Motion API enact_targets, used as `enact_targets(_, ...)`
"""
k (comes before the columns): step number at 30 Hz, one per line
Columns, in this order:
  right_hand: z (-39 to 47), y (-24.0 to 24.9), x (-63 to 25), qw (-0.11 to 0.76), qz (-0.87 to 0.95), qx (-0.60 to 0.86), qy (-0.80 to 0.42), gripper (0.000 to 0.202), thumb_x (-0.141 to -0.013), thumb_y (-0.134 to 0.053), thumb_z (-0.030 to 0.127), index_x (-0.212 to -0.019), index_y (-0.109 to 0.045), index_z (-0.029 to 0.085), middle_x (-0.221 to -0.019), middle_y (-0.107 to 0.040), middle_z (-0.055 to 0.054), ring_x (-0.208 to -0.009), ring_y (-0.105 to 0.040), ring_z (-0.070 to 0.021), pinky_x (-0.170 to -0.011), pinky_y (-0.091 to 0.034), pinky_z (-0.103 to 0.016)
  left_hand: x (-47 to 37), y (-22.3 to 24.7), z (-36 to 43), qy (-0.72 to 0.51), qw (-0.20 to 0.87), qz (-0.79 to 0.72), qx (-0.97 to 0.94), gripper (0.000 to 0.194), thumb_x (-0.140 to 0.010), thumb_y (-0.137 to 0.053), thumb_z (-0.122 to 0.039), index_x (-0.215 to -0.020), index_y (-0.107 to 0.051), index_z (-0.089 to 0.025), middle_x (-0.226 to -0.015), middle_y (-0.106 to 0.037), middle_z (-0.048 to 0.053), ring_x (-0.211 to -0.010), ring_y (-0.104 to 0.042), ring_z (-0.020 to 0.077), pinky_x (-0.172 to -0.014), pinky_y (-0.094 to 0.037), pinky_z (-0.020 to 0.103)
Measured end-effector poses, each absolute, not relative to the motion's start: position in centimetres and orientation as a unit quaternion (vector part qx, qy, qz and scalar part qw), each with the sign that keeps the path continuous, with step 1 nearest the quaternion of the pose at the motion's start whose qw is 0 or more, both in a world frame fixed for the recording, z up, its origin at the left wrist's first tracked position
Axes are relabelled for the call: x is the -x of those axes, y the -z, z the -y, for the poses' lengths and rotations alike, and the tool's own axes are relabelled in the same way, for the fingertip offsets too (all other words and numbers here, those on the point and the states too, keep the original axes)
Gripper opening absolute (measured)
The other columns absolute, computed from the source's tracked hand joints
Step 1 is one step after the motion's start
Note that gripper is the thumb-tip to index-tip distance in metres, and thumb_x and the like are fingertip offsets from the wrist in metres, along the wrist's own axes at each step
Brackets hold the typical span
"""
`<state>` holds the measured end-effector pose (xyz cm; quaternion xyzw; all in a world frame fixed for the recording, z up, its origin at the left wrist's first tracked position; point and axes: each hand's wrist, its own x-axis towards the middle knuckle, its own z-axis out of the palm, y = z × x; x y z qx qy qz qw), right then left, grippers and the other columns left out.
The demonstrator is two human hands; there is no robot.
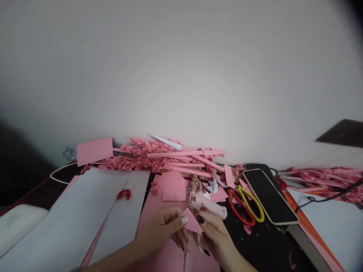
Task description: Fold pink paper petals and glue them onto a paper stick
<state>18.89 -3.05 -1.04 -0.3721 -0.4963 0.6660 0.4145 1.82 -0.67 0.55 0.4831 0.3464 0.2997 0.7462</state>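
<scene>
A small pink folded paper triangle (191, 222) is held up between both hands over pink sheets. My left hand (167, 228) pinches its left side, thumb on top and fingers beneath. On its right side, the thumb and fingers of my right hand (215, 234) close on the paper. Just beyond the hands lies a pale pink glue gun (207, 205) with a crusted nozzle end. Pink paper squares (174, 189) rest to its left, near a small paper flower (154, 187). The parts of the fingers under the triangle are partly hidden.
Scissors with red and yellow handles (251, 207) and a phone (269, 194) lie to the right. Large white sheets (70, 211) cover the left side. Pink paper flowers and rolled stems (181, 154) are heaped along the wall. A black cable (329, 196) crosses the right side.
</scene>
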Motion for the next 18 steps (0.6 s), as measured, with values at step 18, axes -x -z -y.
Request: enact_targets(18, 2.8, -0.4, -18.7, 0.461, 0.529, 0.386, -0.598, 0.023, -0.080, -0.061, 0.038, -0.080, -0.048, 0.019, -0.060, -0.039, 0.007, -0.048, -0.031, -0.0056, -0.046, -0.023, -0.019, -1.5, 0.5, 0.1, -0.314, 0.766, -0.346, -0.442, 0.037, -0.077, -0.060, -0.046, -0.066, -0.052, -0.012, -0.057, -0.066, 0.005, -0.047, -0.063, 0.0128, -0.046, -0.048, 0.020)
